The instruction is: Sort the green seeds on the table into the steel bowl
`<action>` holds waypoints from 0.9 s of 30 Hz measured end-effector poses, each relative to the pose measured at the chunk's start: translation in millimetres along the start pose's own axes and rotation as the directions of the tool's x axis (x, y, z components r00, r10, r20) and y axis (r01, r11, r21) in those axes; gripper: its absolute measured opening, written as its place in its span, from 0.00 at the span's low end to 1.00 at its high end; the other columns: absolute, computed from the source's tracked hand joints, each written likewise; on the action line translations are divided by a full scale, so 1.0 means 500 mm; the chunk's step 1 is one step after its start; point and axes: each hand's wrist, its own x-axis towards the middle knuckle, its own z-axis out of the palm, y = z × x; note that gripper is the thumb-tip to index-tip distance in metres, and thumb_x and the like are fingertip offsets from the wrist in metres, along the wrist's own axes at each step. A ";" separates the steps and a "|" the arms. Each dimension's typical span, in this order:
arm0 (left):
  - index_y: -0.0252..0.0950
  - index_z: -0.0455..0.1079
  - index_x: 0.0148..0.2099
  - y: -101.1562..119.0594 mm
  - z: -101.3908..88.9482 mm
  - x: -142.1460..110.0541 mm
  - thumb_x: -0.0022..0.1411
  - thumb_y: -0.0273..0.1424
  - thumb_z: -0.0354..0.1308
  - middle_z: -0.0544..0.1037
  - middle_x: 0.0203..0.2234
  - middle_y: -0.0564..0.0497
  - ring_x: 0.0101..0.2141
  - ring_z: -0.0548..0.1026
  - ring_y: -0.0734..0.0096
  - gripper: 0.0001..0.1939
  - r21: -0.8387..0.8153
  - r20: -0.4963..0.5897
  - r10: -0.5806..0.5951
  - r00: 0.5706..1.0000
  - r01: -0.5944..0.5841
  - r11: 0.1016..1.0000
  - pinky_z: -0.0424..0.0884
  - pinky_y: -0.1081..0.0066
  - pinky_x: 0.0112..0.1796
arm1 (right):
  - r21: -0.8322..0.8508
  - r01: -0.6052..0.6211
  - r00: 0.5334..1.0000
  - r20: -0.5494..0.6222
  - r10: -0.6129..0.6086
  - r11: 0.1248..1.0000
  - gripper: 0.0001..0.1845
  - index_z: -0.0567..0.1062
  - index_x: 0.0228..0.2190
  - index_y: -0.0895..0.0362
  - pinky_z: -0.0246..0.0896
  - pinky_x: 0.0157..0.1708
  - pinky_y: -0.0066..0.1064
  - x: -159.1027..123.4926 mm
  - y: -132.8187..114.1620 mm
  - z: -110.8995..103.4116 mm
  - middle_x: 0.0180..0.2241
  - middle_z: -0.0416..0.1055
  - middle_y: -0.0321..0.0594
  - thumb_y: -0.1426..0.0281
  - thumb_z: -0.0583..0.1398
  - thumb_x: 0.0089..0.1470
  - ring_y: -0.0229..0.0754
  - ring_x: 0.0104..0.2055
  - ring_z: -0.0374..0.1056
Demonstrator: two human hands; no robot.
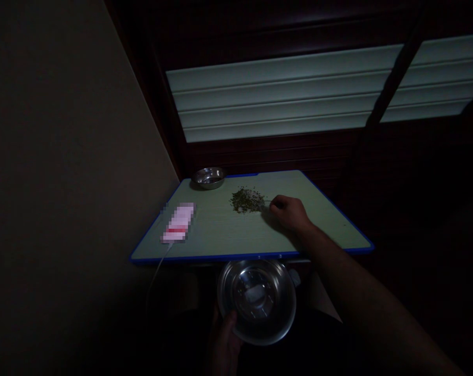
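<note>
My left hand (226,339) grips a shiny metal bowl (278,318) by its near left rim, thumb over the edge. The bowl is held just below the table's front edge and a few pale spots, perhaps reflections, show inside. Over the table, my right hand (289,211) is closed on a thin metal utensil (267,202), whose kind is too dark to make out. Its far end meets the right side of a loose pile of small greenish-brown bits, like seeds or dried herbs (244,200), spread on the pale tabletop.
The small table (221,237) has a blue rim. A second, smaller metal bowl (209,178) stands at its back left corner. A blurred-out phone-like device (178,223) with a white cable (158,269) lies at the left. Behind is a dark slatted panel (283,94); a wall (64,156) rises at left.
</note>
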 end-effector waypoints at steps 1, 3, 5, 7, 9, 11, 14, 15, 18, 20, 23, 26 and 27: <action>0.48 0.64 0.64 0.000 0.001 0.000 0.54 0.37 0.66 0.73 0.58 0.45 0.59 0.68 0.48 0.35 -0.002 0.006 0.001 1.000 -0.001 1.000 0.64 0.54 0.58 | 0.003 0.005 1.000 0.004 -0.005 1.000 0.09 0.79 0.29 0.57 0.57 0.33 0.31 0.000 0.000 0.000 0.29 0.77 0.43 0.69 0.59 0.49 0.42 0.31 0.69; 0.48 0.64 0.64 0.001 0.001 -0.001 0.54 0.37 0.66 0.74 0.58 0.45 0.59 0.68 0.48 0.34 0.009 0.015 0.004 1.000 -0.004 1.000 0.64 0.54 0.58 | 0.005 0.010 1.000 0.008 -0.010 1.000 0.09 0.79 0.29 0.57 0.57 0.33 0.31 -0.001 -0.001 0.000 0.29 0.78 0.43 0.69 0.59 0.50 0.42 0.31 0.69; 0.50 0.63 0.64 0.000 0.000 -0.001 0.56 0.37 0.65 0.75 0.57 0.46 0.59 0.68 0.50 0.34 0.023 0.012 0.004 1.000 -0.005 1.000 0.64 0.54 0.58 | 0.010 0.012 1.000 0.014 -0.013 1.000 0.09 0.79 0.30 0.57 0.57 0.33 0.31 -0.002 -0.002 0.000 0.29 0.78 0.42 0.69 0.59 0.50 0.42 0.31 0.69; 0.51 0.62 0.64 0.000 -0.002 -0.001 0.56 0.37 0.64 0.76 0.57 0.48 0.59 0.68 0.51 0.34 0.015 0.012 0.004 1.000 -0.004 1.000 0.64 0.54 0.58 | 0.014 0.010 1.000 0.013 -0.010 1.000 0.09 0.79 0.30 0.57 0.57 0.33 0.31 -0.002 -0.002 0.000 0.29 0.78 0.42 0.69 0.58 0.50 0.41 0.31 0.69; 0.52 0.62 0.65 0.000 -0.003 -0.001 0.56 0.38 0.64 0.76 0.56 0.48 0.59 0.69 0.51 0.34 0.009 0.018 -0.003 1.000 0.003 1.000 0.63 0.54 0.58 | 0.015 0.004 1.000 0.010 -0.004 1.000 0.09 0.79 0.29 0.57 0.57 0.32 0.30 -0.002 -0.003 0.000 0.28 0.78 0.41 0.69 0.59 0.49 0.41 0.31 0.69; 0.51 0.62 0.65 0.000 -0.003 -0.002 0.56 0.38 0.64 0.76 0.56 0.47 0.58 0.70 0.51 0.35 0.016 0.029 -0.003 1.000 0.002 1.000 0.64 0.53 0.58 | 0.018 0.004 1.000 0.009 -0.004 1.000 0.09 0.79 0.28 0.57 0.58 0.32 0.31 -0.002 -0.003 0.000 0.28 0.78 0.41 0.69 0.59 0.49 0.41 0.31 0.69; 0.50 0.62 0.65 0.002 -0.003 -0.002 0.56 0.38 0.65 0.76 0.56 0.47 0.57 0.70 0.51 0.35 0.018 0.032 0.000 0.999 0.000 1.000 0.64 0.54 0.58 | 0.042 0.009 1.000 0.012 -0.010 0.999 0.08 0.79 0.28 0.57 0.57 0.33 0.31 -0.003 -0.004 -0.001 0.28 0.77 0.41 0.70 0.59 0.48 0.41 0.30 0.69; 0.51 0.63 0.65 0.002 -0.003 -0.002 0.55 0.38 0.65 0.76 0.56 0.47 0.58 0.70 0.51 0.35 0.019 0.032 -0.005 0.999 0.004 1.000 0.63 0.55 0.58 | 0.048 0.006 1.000 0.011 -0.007 0.999 0.08 0.79 0.28 0.57 0.57 0.32 0.31 -0.003 -0.004 -0.001 0.28 0.77 0.41 0.70 0.59 0.48 0.41 0.30 0.68; 0.51 0.62 0.65 0.001 -0.005 0.000 0.55 0.37 0.65 0.76 0.56 0.48 0.59 0.68 0.51 0.36 0.019 0.027 -0.010 1.000 0.009 1.000 0.63 0.55 0.59 | 0.055 0.007 1.000 0.010 -0.008 0.998 0.08 0.78 0.27 0.58 0.56 0.31 0.31 -0.003 -0.004 0.000 0.27 0.77 0.41 0.70 0.59 0.47 0.41 0.29 0.68; 0.51 0.61 0.65 -0.001 -0.005 0.002 0.54 0.38 0.65 0.75 0.57 0.48 0.59 0.68 0.50 0.37 0.005 0.013 -0.008 1.000 0.008 1.000 0.63 0.53 0.59 | 0.066 0.008 1.000 0.019 -0.009 0.998 0.08 0.78 0.27 0.58 0.56 0.31 0.30 -0.002 -0.003 0.001 0.26 0.76 0.40 0.69 0.59 0.47 0.40 0.29 0.67; 0.51 0.60 0.66 -0.004 -0.006 0.004 0.55 0.38 0.65 0.74 0.58 0.47 0.59 0.68 0.48 0.37 -0.012 0.000 -0.011 1.000 0.011 1.000 0.62 0.50 0.59 | 0.115 -0.010 0.999 0.033 0.006 0.993 0.08 0.78 0.26 0.58 0.56 0.32 0.30 -0.001 -0.003 0.002 0.26 0.75 0.39 0.68 0.59 0.46 0.40 0.29 0.67; 0.51 0.60 0.66 -0.005 -0.005 0.005 0.55 0.37 0.65 0.74 0.58 0.47 0.59 0.68 0.48 0.36 -0.007 0.001 -0.006 1.000 0.006 1.000 0.62 0.50 0.59 | 0.155 -0.036 0.999 0.023 0.033 0.987 0.08 0.77 0.25 0.58 0.57 0.32 0.29 -0.002 -0.006 0.000 0.25 0.74 0.38 0.69 0.59 0.45 0.39 0.29 0.67; 0.51 0.60 0.66 -0.005 -0.005 0.005 0.55 0.37 0.64 0.74 0.58 0.47 0.59 0.68 0.48 0.36 -0.006 0.000 -0.004 1.000 0.004 1.000 0.63 0.50 0.58 | 0.155 -0.041 0.999 0.019 0.039 0.987 0.08 0.77 0.25 0.58 0.57 0.31 0.29 -0.002 -0.008 -0.001 0.24 0.74 0.38 0.69 0.58 0.45 0.39 0.28 0.67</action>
